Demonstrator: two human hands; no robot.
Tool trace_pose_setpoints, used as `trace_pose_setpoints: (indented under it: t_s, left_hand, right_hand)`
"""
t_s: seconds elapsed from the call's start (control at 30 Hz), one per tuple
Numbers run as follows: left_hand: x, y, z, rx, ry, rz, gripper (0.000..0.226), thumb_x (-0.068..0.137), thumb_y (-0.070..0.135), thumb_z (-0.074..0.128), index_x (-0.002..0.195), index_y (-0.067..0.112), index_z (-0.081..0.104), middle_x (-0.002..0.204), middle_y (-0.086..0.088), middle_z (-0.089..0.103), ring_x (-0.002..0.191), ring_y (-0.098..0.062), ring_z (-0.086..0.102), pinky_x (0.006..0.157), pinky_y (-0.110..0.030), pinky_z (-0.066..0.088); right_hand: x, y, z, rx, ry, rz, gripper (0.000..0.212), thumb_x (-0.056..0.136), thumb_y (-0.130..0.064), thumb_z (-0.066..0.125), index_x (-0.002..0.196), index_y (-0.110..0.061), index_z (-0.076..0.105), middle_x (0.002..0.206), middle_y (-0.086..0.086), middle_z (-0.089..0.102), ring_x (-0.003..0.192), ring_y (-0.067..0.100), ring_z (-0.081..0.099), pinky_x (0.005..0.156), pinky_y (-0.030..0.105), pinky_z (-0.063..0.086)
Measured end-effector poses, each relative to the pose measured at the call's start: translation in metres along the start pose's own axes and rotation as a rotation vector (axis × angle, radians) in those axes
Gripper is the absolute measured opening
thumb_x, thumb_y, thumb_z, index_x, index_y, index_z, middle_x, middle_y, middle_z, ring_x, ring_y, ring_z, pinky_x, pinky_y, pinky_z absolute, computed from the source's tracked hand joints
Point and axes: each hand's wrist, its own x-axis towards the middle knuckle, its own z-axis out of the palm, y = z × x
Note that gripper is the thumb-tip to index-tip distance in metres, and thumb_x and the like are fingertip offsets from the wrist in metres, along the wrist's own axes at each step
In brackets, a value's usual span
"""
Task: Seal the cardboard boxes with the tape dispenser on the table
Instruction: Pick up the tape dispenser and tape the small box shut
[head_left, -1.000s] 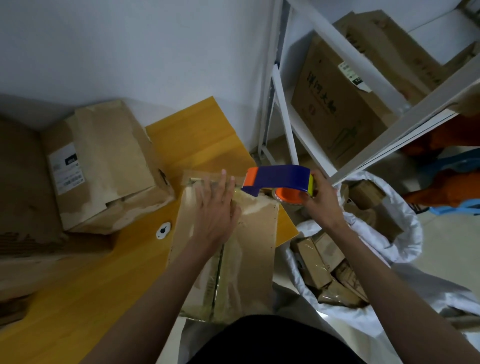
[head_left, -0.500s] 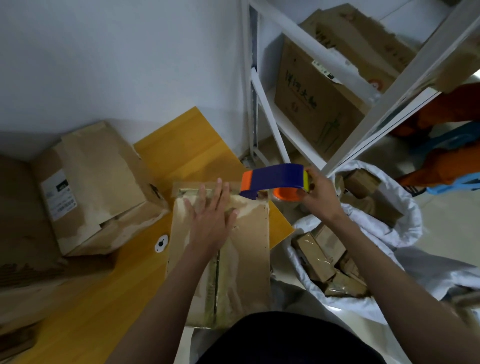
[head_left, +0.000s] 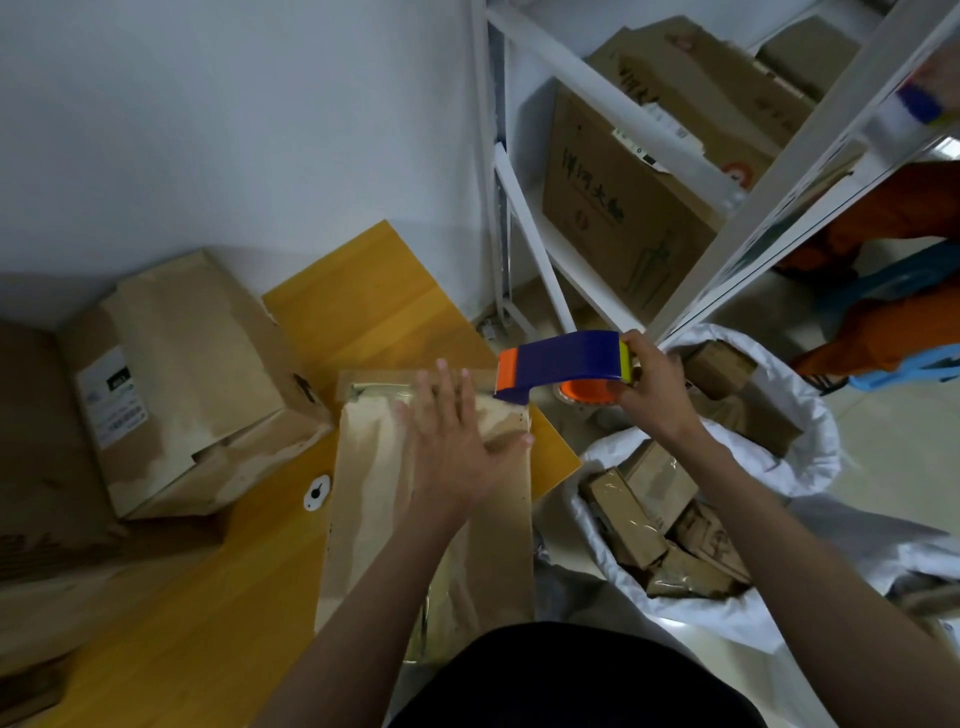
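A long flat cardboard box (head_left: 374, 499) lies on the yellow table (head_left: 363, 312), its near end reaching my body. My left hand (head_left: 457, 441) lies flat and spread on the box's far half, pressing down. My right hand (head_left: 649, 395) grips a blue and orange tape dispenser (head_left: 561, 364) by its rear. The dispenser's orange nose sits just above the box's far right corner. Shiny tape shows along the box's far edge and down its middle seam.
A larger worn cardboard box (head_left: 192, 384) with a white label stands on the table to the left. A white sack (head_left: 789, 431) of taped small boxes sits on the floor to the right. Behind it, a white metal shelf (head_left: 524, 228) holds big cartons.
My left hand has shifted slightly right and forward on the box. The dispenser stays near the box's far right corner, and my head has tilted.
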Motion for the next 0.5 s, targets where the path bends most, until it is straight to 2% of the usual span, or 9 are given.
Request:
trace_pose_setpoints:
  t_s: [0.07, 0.13, 0.3, 0.5]
  left_hand:
    - [0.0, 0.01, 0.004, -0.054, -0.003, 0.006, 0.122, 0.076, 0.097, 0.021, 0.158, 0.015, -0.018, 0.164, -0.01, -0.028, 0.151, -0.033, -0.024, 0.119, -0.066, -0.008]
    - [0.003, 0.016, 0.007, -0.077, -0.018, 0.019, 0.121, 0.074, 0.096, 0.027, 0.157, 0.022, -0.02, 0.164, -0.006, -0.028, 0.15, -0.036, -0.023, 0.115, -0.068, -0.011]
    - [0.007, 0.02, 0.008, -0.059, -0.016, 0.026, 0.11, 0.076, 0.088, 0.032, 0.16, 0.028, -0.006, 0.167, 0.0, -0.02, 0.151, -0.042, -0.015, 0.114, -0.074, -0.002]
    - [0.007, 0.018, 0.01, -0.028, 0.009, 0.025, 0.105, 0.079, 0.086, 0.031, 0.16, 0.029, -0.003, 0.168, -0.001, -0.015, 0.152, -0.042, -0.011, 0.112, -0.076, 0.002]
  right_hand:
    - [0.001, 0.002, 0.001, 0.004, 0.008, 0.015, 0.043, 0.083, -0.015, 0.08, 0.116, -0.025, 0.054, 0.107, -0.005, 0.066, 0.098, 0.02, 0.066, 0.084, 0.047, 0.058]
    - [0.001, 0.001, 0.0, 0.015, 0.002, 0.015, 0.044, 0.084, -0.014, 0.08, 0.115, -0.027, 0.052, 0.107, -0.006, 0.065, 0.099, 0.02, 0.065, 0.083, 0.043, 0.057]
    - [0.004, 0.0, -0.003, -0.004, -0.005, 0.026, 0.044, 0.084, -0.014, 0.079, 0.118, -0.025, 0.053, 0.112, -0.003, 0.066, 0.103, 0.02, 0.064, 0.084, 0.04, 0.056]
    - [-0.002, 0.006, -0.007, -0.024, 0.005, 0.033, 0.043, 0.083, -0.008, 0.076, 0.12, -0.018, 0.058, 0.104, -0.001, 0.069, 0.096, 0.021, 0.066, 0.081, 0.038, 0.056]
